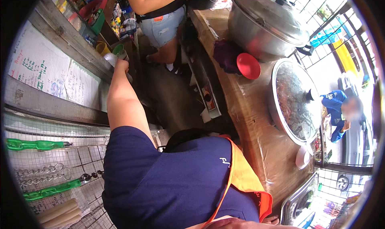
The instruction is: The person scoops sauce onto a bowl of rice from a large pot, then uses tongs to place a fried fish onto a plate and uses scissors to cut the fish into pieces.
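Note:
My left arm stretches out to the far side, and my left hand (121, 67) is at a green plastic cup (118, 49) and a clear plastic bag or container (110, 59). Its fingers are turned away, so I cannot see whether they grip anything. A yellow plastic container (102, 48) stands just beyond. Only the fingers of my right hand (271, 220) show at the bottom, below the orange apron (249, 174) and beside a rectangular metal tray (284, 209). What the right hand holds, if anything, is hidden.
On the covered wooden table (249, 117) stand a large lidded aluminium pot (252, 33), a glass-lidded pan (296, 102), a red plate (248, 66), a dark purple cloth (225, 56) and a small pale bowl (303, 158). Another person (164, 22) stands nearby. Green-handled tools (51, 190) hang on wire mesh.

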A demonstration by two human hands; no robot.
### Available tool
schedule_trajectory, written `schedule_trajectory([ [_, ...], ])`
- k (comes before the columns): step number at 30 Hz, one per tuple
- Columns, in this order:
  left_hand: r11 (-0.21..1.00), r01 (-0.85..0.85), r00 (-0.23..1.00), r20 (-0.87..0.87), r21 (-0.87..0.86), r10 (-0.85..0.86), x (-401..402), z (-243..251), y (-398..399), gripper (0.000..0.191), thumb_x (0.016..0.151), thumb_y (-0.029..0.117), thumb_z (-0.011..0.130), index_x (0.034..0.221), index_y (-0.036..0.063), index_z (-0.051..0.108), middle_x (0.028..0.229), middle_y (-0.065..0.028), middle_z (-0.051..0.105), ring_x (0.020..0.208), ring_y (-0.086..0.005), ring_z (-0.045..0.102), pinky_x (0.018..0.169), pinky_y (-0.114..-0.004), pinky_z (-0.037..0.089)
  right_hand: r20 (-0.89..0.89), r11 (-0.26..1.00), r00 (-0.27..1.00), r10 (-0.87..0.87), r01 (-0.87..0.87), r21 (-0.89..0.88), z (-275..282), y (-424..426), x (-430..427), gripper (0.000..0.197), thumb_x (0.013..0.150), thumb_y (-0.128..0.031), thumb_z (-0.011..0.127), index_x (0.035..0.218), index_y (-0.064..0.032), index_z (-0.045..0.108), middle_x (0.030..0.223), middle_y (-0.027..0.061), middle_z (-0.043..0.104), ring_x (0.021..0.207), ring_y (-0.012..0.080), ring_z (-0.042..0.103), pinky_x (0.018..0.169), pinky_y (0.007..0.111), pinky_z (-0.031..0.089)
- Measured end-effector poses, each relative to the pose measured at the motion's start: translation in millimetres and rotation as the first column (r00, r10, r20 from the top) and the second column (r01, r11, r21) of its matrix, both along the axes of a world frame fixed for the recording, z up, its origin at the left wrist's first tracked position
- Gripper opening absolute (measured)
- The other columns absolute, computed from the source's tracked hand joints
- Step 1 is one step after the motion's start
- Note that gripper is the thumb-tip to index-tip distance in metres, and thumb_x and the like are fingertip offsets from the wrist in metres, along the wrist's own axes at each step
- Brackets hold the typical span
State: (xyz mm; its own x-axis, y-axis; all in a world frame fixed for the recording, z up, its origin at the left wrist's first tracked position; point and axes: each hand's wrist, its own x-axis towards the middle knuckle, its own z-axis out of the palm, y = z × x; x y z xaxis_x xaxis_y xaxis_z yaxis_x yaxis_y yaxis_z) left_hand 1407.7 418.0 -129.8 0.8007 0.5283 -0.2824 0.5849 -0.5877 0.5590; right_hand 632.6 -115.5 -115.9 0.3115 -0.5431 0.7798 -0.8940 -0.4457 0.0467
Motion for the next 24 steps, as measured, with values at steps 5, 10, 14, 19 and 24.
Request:
schedule_trajectory([
  [5, 0.996, 0.004, 0.999, -0.037, -0.094, -0.007, 12.3, -24.6, 10.6, 0.071, 0.073, -0.006, 0.038, 0.138, 0.0116, 0.017, 0.070, -0.0170, 0.058, 0.045, -0.0248, 0.054, 0.038, -0.035, 0.042, 0.045, 1.000, 0.999, 0.025, -0.025, 0.007, -9.5, -9.5, -11.6, 0.015, 0.083, -0.012, 0.058, 0.080, 0.0031, 0.060, 0.067, 0.0176, 0.056, 0.058, 0.0306, 0.053, 0.057, 0.038, 0.045],
  [10, 0.996, 0.078, 0.989, -0.119, -0.051, -0.083, 26.3, -55.4, 30.3, 0.070, 0.071, -0.005, 0.041, 0.137, 0.0054, 0.020, 0.072, -0.0187, 0.058, 0.049, -0.0251, 0.057, 0.041, -0.036, 0.045, 0.033, 0.992, 0.999, 0.021, -0.025, 0.124, -0.1, -3.0, -4.5, 0.018, 0.085, -0.011, 0.056, 0.079, 0.0054, 0.058, 0.067, 0.0199, 0.055, 0.060, 0.0332, 0.051, 0.059, 0.038, 0.044],
  [14, 0.969, 0.220, 0.970, -0.132, 0.113, -0.205, 44.9, -76.0, 27.0, 0.067, 0.067, -0.004, 0.046, 0.132, -0.0004, 0.028, 0.075, -0.0196, 0.061, 0.061, -0.0294, 0.062, 0.047, -0.040, 0.047, 0.044, 0.995, 0.999, 0.031, -0.035, 0.088, -0.7, -3.8, -12.5, 0.022, 0.084, -0.012, 0.057, 0.070, 0.0040, 0.055, 0.064, 0.0194, 0.052, 0.058, 0.0323, 0.049, 0.057, 0.037, 0.042],
  [19, 0.926, 0.310, 0.928, -0.281, 0.215, -0.246, 57.7, -85.0, 41.7, 0.047, 0.064, -0.003, 0.050, 0.111, -0.0039, 0.043, 0.077, -0.0205, 0.062, 0.069, -0.0315, 0.063, 0.053, -0.042, 0.048, 0.053, 0.995, 0.999, -0.010, 0.005, 0.098, 0.6, -3.2, -9.0, 0.022, 0.084, -0.013, 0.057, 0.070, 0.0038, 0.054, 0.064, 0.0194, 0.052, 0.058, 0.0323, 0.048, 0.057, 0.037, 0.041],
  [24, 0.981, 0.184, 0.951, -0.265, 0.068, -0.160, 55.5, -86.1, 33.3, 0.013, 0.069, -0.002, 0.049, 0.059, -0.0028, 0.057, 0.060, -0.0183, 0.059, 0.053, -0.0294, 0.061, 0.047, -0.043, 0.046, 0.045, 0.996, 0.999, -0.031, 0.027, 0.089, 4.7, 0.7, 0.4, 0.022, 0.084, -0.013, 0.057, 0.069, 0.0036, 0.054, 0.064, 0.0193, 0.052, 0.058, 0.0323, 0.048, 0.057, 0.038, 0.041],
])
